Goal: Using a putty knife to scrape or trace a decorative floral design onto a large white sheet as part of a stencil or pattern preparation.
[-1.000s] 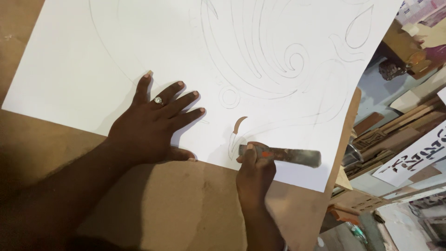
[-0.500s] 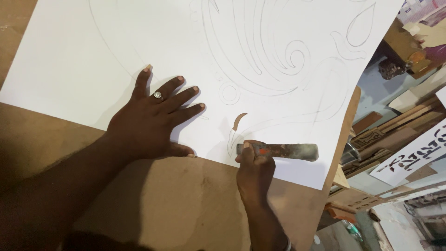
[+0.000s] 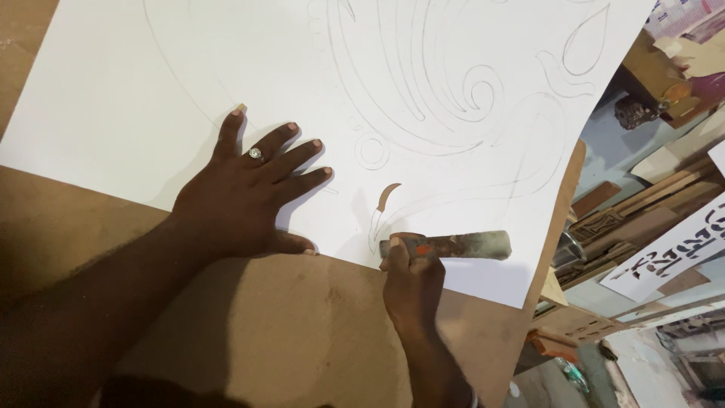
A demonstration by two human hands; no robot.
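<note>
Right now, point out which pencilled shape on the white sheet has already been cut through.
The small curved sliver just above the right hand and its tool. It shows brown board through the white sheet; the small circle and spiral remain mere outlines.

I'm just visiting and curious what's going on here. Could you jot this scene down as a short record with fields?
Surface: brown board table
Sheet: large white sheet lying on the table, pencilled with curling ornamental lines
Cut-out: small curved slit in the sheet, showing brown beneath
Left hand: left hand pressed flat on the sheet, fingers spread, ring on one finger
Right hand: right hand gripping a worn cutting tool near the sheet's lower edge
Tool tip: hidden by the hand
Off to the right: wooden pieces and clutter below the table edge
</note>
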